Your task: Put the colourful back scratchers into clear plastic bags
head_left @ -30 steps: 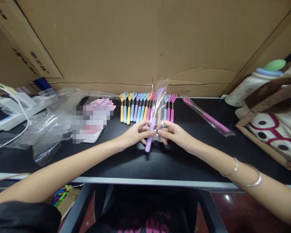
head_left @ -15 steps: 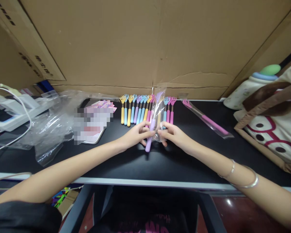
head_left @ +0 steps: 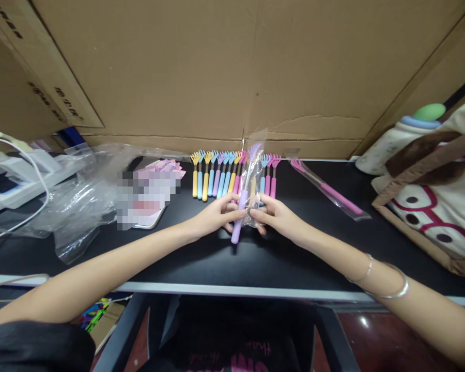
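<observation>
Cardboard wall (head_left: 232, 72): brown sheets standing along the back of the bench; same framing as a second ago, view barely dipped.
Worktop (head_left: 201, 258): black, flat; carries everything below.
Cloth bag (head_left: 442, 206): cream with brown straps, at the right edge; not moved.
Plastic heap (head_left: 81, 196): loose clear bags at the left, well apart from the hands; unchanged.
Row of backscratchers (head_left: 217, 175): small claw-headed sticks with yellow, blue, lilac and pink handles, side by side just behind the hands; count looks the same.
Bagged pink backscratcher (head_left: 329, 191): lies slantwise in its clear sleeve to the right; untouched.
Left hand (head_left: 213, 214): thumb and fingers pinching the lilac handle; grip as half a second ago.
Right hand (head_left: 279, 217): fingertips pinching the sleeve's lower edge; has crept slightly leftward.
Clear plastic sleeve (head_left: 257, 170): held upright between the two hands; claw head inside near its top.
Lilac-handled backscratcher (head_left: 237, 232): partway in the sleeve, handle end still poking out below; hardly any deeper than before.
</observation>
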`<act>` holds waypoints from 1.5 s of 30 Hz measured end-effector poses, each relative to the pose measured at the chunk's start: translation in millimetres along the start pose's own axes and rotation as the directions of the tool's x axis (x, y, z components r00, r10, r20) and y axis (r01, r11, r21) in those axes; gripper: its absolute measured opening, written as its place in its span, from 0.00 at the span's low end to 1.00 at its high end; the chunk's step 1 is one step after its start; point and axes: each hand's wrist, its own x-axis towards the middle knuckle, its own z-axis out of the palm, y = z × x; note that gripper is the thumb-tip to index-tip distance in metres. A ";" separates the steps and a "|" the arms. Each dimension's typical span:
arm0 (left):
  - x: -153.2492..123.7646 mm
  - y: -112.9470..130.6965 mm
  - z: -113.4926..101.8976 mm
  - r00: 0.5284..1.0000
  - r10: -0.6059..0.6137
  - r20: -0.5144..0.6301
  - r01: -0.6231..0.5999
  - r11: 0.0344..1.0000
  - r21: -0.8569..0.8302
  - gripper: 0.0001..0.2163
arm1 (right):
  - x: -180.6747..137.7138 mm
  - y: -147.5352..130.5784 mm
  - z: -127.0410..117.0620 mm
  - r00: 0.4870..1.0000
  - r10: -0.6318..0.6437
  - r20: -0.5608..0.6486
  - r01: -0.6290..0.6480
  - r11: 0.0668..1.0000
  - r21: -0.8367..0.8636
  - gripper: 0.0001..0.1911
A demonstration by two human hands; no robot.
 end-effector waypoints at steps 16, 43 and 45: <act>-2.0 2.3 -1.0 1.000 -0.002 0.015 0.003 1.000 -0.018 0.21 | -2.6 1.1 0.3 1.000 0.003 0.030 -0.004 0.999 0.039 0.18; -1.9 1.9 -0.5 1.000 -0.003 -0.016 0.004 1.000 0.031 0.22 | 0.3 2.4 -2.5 0.999 0.018 0.051 -0.020 0.999 0.042 0.19; -2.2 3.0 -0.5 1.000 0.004 -0.005 -0.004 1.000 0.022 0.21 | 0.2 2.1 -2.9 0.998 0.023 0.061 -0.026 0.999 0.038 0.19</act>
